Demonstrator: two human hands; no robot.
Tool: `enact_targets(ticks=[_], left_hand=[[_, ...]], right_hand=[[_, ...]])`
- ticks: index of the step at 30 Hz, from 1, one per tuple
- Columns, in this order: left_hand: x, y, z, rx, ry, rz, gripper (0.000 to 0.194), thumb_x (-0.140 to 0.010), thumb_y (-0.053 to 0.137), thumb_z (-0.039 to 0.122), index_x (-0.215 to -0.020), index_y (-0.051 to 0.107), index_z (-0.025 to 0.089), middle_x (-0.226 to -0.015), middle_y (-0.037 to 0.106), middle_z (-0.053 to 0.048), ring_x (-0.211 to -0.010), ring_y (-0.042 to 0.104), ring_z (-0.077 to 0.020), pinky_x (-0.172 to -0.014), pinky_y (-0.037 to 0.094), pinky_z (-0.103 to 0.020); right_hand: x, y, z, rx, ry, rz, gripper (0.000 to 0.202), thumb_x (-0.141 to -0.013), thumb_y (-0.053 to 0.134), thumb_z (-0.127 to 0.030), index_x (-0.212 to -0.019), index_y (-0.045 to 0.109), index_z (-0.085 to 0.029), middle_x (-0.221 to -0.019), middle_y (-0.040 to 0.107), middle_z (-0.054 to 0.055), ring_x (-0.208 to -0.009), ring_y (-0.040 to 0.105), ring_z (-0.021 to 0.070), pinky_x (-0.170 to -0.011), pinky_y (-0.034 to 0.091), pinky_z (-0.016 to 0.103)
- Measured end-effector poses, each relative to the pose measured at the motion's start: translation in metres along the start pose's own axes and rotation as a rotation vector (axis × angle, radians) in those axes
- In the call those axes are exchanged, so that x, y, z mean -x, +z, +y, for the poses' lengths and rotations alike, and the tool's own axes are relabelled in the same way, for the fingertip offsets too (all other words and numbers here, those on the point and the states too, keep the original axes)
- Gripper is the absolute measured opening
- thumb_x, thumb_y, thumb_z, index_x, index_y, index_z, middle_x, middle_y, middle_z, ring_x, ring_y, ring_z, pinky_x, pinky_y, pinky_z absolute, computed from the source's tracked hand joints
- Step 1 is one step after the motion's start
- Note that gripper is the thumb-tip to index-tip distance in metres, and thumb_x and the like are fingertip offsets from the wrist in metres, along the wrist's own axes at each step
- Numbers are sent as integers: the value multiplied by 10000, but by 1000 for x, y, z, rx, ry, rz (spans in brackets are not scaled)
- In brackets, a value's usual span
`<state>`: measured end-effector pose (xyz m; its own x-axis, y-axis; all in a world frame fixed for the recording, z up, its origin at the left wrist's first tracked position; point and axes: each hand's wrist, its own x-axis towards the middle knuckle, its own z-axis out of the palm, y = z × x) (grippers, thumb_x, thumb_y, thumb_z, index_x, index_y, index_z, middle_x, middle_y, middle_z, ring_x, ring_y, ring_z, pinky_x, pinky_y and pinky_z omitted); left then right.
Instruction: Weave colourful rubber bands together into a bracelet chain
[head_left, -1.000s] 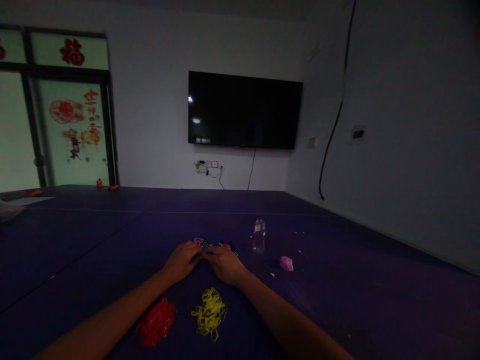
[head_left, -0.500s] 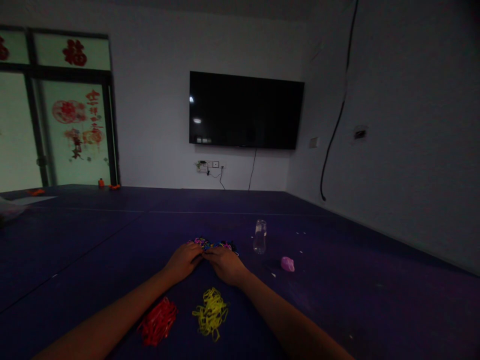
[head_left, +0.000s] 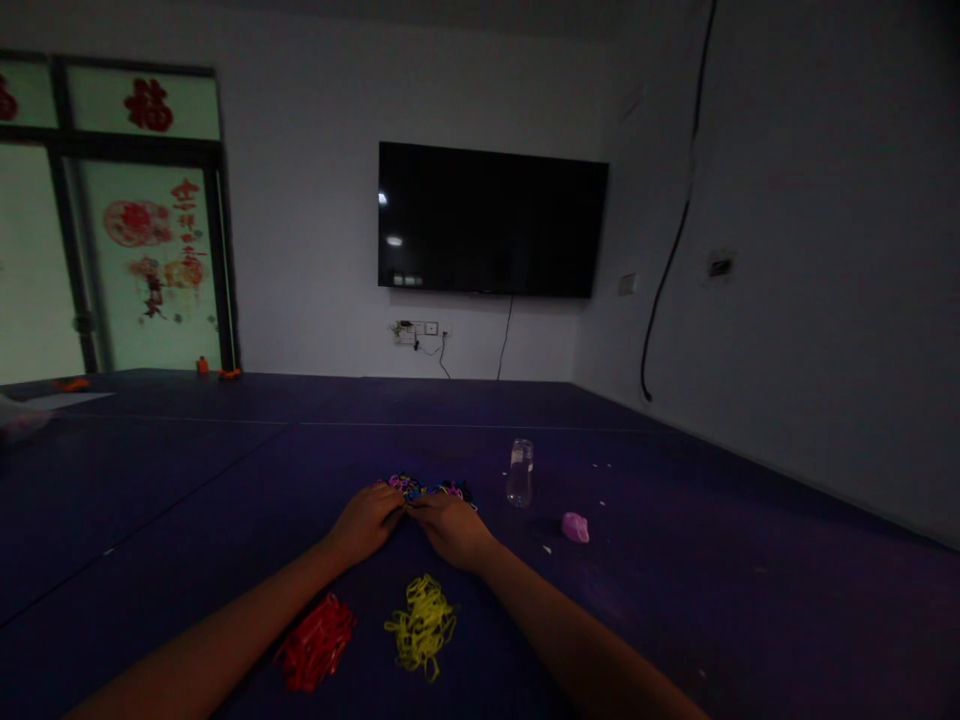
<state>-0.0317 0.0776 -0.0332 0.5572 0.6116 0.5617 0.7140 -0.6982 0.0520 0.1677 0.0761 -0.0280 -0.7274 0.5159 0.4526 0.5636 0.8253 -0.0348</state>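
Observation:
A pile of mixed-colour rubber bands (head_left: 409,487), with blue, pink and dark ones, lies on the dark purple surface in front of me. My left hand (head_left: 369,520) is at the pile's left near side, its fingers curled together into the bands. From the right, my right hand (head_left: 450,527) reaches in, fingers bent and pressed together on the same pile. Both hands' fingertips nearly meet and are partly hidden. Closer to me, between my forearms, sit a heap of red rubber bands (head_left: 319,642) and a heap of yellow rubber bands (head_left: 422,627).
Right of the pile stands a clear bottle (head_left: 520,475), with a crumpled pink item (head_left: 575,528) beyond it to the right. Small white scraps dot the surface. Orange objects (head_left: 229,374) lie at the far left edge. A television (head_left: 491,220) hangs on the wall.

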Motion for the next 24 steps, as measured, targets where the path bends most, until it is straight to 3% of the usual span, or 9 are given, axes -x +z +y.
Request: enact_targets(ticks=[24], left_hand=[[1,-2,2,-6,40,67,142,-886,479,165,-839,612,181,-849,647,-46,-819,578,-181,-755,448,-300]], right_hand=[[-1,1,-1,43,31,-15,397,-874,403,-133,-1221,584,-198,-1184,618,91,-1030,573,192,-904,424,312]])
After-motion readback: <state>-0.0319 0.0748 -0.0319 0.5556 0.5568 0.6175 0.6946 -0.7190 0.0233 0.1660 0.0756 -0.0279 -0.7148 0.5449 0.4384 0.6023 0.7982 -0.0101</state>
